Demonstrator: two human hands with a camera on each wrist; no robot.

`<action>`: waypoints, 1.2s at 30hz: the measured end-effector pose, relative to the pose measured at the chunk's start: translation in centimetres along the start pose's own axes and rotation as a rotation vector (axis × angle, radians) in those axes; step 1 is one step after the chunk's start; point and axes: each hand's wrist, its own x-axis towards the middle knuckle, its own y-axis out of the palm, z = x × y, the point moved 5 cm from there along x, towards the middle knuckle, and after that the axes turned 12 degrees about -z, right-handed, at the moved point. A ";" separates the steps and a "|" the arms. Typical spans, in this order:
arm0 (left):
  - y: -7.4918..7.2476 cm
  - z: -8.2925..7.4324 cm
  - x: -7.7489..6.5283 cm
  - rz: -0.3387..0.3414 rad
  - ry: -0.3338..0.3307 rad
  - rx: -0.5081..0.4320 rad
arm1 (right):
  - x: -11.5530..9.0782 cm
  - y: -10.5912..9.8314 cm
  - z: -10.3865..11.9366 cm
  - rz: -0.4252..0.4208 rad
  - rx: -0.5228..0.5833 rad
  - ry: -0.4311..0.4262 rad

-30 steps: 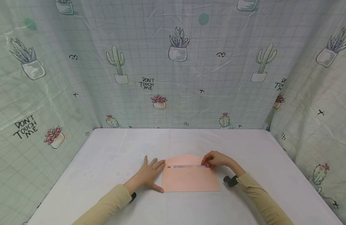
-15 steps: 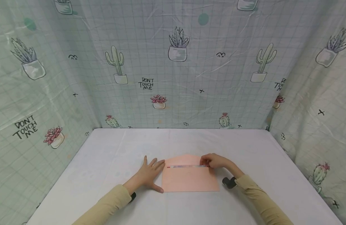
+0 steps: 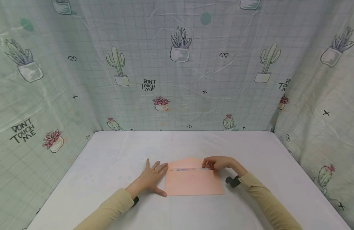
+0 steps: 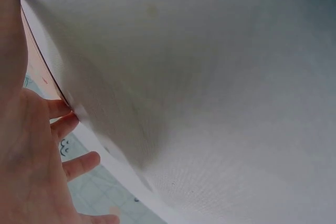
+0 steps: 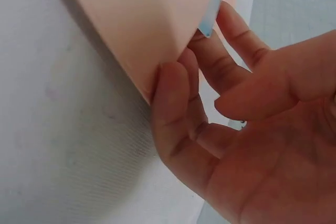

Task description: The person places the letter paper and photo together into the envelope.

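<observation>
A peach envelope (image 3: pixel 193 184) lies on the table, its flap (image 3: pixel 188 161) spread away from me. From its pocket protrudes a thin strip of printed paper (image 3: pixel 188 169); in the right wrist view this paper (image 5: pixel 210 17) shows a pale blue corner. My left hand (image 3: pixel 152 176) lies with fingers spread along the envelope's left edge, fingertips and thumb touching it. At the opening's right end, my right hand (image 3: pixel 220 162) touches the paper with bent fingers. In the right wrist view, other fingers of the right hand (image 5: pixel 252 114) rest at the envelope's corner, and the thumb stands apart.
The white table (image 3: pixel 122 150) extends around the envelope. A patterned curtain (image 3: pixel 177 80) with cactus drawings hangs behind it and on both sides. A black wrist camera (image 3: pixel 233 181) sits beneath the right wrist.
My right hand has shifted slightly leftward along the opening. The strip of paper shows thinner, and its red left end has nearly sunk into the pocket. The left hand stays put.
</observation>
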 end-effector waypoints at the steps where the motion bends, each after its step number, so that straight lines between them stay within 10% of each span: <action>1: 0.0 0.0 0.0 0.000 0.001 -0.002 | 0.0 0.0 0.0 0.015 0.011 0.014; 11: -0.2 0.1 0.0 0.011 -0.011 -0.035 | -0.1 -0.1 -0.2 -0.010 0.106 0.038; 36: -0.8 -0.3 -0.8 -0.075 0.029 -0.044 | -2.8 0.0 -0.3 -0.263 -0.056 -0.161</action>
